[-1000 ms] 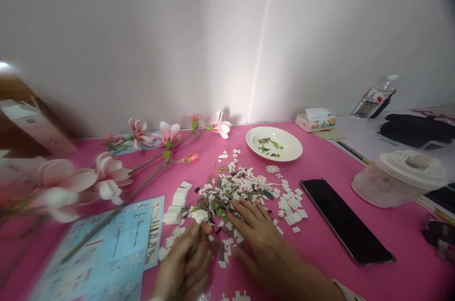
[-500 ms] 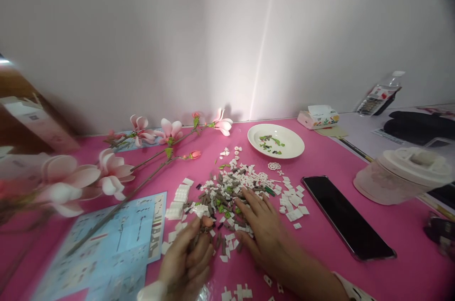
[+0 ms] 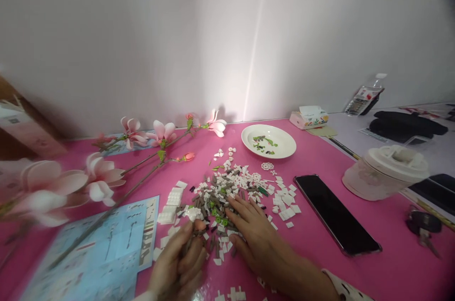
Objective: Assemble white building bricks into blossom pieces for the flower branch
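while the left hand (image 3: 177,263) curls narrow around a small white-and-peach cluster (image 3: 194,215), its thumb and fingers closed just below it, the right hand (image 3: 250,230) lies wide open, fingers spread over a loose heap of white, brown and green plastic bricks (image 3: 220,195). that heap, with flat white bricks (image 3: 286,208) scattered just beyond the right hand, shows many parts left unjoined. ahead of the left hand, long magnolia branches (image 3: 161,131) with pink blossoms look complete; they lie on a pink table mat (image 3: 355,268), one stem crossing a blue instruction sheet (image 3: 106,239) beside that hand. well ahead of the right hand sits a white dish (image 3: 286,147), holding a few green leaf pieces (image 3: 263,144) and dark bits. right of that hand lie a black phone (image 3: 336,213) and, further off, a lidded cup (image 3: 386,173) whose contents cannot be seen.
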The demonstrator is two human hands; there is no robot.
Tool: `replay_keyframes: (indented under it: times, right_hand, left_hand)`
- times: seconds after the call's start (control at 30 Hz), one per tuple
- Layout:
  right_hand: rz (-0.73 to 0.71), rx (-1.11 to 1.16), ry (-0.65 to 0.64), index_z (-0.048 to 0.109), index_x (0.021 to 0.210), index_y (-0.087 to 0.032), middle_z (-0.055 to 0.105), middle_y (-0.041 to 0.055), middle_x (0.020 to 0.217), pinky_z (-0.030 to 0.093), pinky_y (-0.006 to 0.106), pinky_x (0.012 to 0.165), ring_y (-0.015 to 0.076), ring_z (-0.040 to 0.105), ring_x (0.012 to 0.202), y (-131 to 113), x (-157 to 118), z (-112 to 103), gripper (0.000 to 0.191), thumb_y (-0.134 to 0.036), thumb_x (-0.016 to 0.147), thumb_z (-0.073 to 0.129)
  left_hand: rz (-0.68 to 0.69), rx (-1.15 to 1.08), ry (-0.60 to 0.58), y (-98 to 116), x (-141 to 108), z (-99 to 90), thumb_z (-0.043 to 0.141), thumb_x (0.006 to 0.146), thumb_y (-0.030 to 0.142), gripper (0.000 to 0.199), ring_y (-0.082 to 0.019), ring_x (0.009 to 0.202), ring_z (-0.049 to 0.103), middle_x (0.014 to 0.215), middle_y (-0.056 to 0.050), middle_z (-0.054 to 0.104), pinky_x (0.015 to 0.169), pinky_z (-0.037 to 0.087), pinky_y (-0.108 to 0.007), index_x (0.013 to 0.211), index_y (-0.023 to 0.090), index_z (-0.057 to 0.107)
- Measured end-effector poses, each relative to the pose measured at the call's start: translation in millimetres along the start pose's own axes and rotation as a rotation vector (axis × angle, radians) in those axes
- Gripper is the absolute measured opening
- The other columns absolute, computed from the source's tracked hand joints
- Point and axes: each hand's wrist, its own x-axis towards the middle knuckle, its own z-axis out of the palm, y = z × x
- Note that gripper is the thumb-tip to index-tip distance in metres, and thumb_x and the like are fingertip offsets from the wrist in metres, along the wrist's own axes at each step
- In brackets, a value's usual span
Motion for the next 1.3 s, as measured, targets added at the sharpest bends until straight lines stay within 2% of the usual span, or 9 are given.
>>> replay_keyframes:
  times: [0.1,0.23,0.33,0.43,0.57,0.77,0.93,1.13,1.3]
  right_hand:
    - [-0.027,0.04,0.037,0.059,0.129,-0.012,0.053,0.0127,0.14,0.037,0.054,0.112,0.0308,0.044,0.133,3.5,0.4,5.3,0.039,-0.013,0.092,0.048]
    - [-0.049,0.048,0.056,0.06,0.126,-0.01,0.056,0.0129,0.137,0.036,0.052,0.113,0.0287,0.046,0.132,6.8,0.9,9.0,0.038,-0.009,0.092,0.044]
    - [-0.023,0.035,0.07,0.06,0.127,-0.014,0.056,0.0118,0.137,0.035,0.055,0.112,0.0278,0.047,0.132,7.9,2.5,9.4,0.04,-0.008,0.091,0.043]
    - [0.052,0.004,0.086,0.06,0.127,-0.014,0.055,0.0137,0.138,0.033,0.061,0.111,0.0307,0.046,0.132,10.8,5.5,10.7,0.041,-0.01,0.089,0.046]
    - [0.168,-0.071,0.09,0.049,0.139,-0.012,0.04,0.0187,0.149,0.029,0.066,0.11,0.0379,0.032,0.14,17.4,7.6,12.7,0.051,-0.019,0.089,0.051]
    - [0.269,-0.078,-0.008,0.036,0.148,-0.013,0.02,0.0173,0.158,0.025,0.064,0.112,0.0394,0.015,0.145,19.7,6.6,8.7,0.064,-0.044,0.094,0.049]
    - [0.258,-0.071,-0.086,0.04,0.146,-0.015,0.029,0.0149,0.155,0.024,0.063,0.113,0.0371,0.021,0.144,13.8,8.5,3.8,0.06,-0.041,0.093,0.051]
    - [0.178,-0.044,-0.046,0.052,0.138,-0.022,0.039,0.0105,0.151,0.026,0.063,0.112,0.0336,0.031,0.142,11.9,8.0,4.3,0.047,-0.028,0.091,0.055]
    - [0.115,-0.014,0.016,0.055,0.134,-0.023,0.051,0.0076,0.144,0.028,0.063,0.112,0.0318,0.037,0.138,15.0,7.2,8.4,0.043,-0.018,0.092,0.049]
  left_hand:
    - [0.004,0.021,0.006,-0.3,0.2,-2.1,0.084,0.065,0.045,0.035,-0.001,0.032,0.01,0.034,0.013,0.03,0.026,0.016,-0.011,0.077,0.015,0.07]
    - [-0.004,0.036,0.106,-0.1,-1.6,-2.9,0.085,0.064,0.044,0.035,-0.001,0.029,0.019,0.034,0.013,0.032,0.028,0.016,-0.009,0.078,0.016,0.07]
    - [0.006,0.07,0.137,-0.4,-3.1,-2.4,0.079,0.073,0.041,0.026,-0.002,0.027,0.023,0.035,0.012,0.032,0.028,0.018,-0.01,0.081,0.017,0.07]
    - [0.006,0.079,0.108,-1.0,-3.3,-2.9,0.081,0.071,0.041,0.028,-0.002,0.027,0.023,0.035,0.012,0.032,0.028,0.02,-0.011,0.082,0.017,0.071]
    - [0.005,0.051,0.047,-1.3,-0.9,-4.9,0.087,0.06,0.046,0.037,-0.001,0.032,0.009,0.034,0.013,0.031,0.026,0.017,-0.011,0.078,0.017,0.073]
    - [0.011,0.045,0.047,-1.3,-0.5,-4.7,0.084,0.065,0.047,0.035,-0.002,0.034,0.009,0.035,0.013,0.03,0.027,0.016,-0.01,0.077,0.017,0.07]
    - [0.012,0.072,0.037,-1.5,-1.7,-3.8,0.076,0.074,0.05,0.035,-0.002,0.034,0.006,0.036,0.013,0.028,0.028,0.015,-0.011,0.077,0.016,0.068]
    - [0.017,0.079,-0.027,-1.1,0.7,-3.9,0.077,0.073,0.048,0.035,-0.003,0.035,0.005,0.036,0.013,0.028,0.029,0.014,-0.012,0.079,0.015,0.068]
    - [-0.004,0.053,0.002,-1.6,-0.1,-5.9,0.078,0.071,0.049,0.036,-0.003,0.036,0.005,0.035,0.013,0.027,0.03,0.012,-0.014,0.078,0.016,0.069]
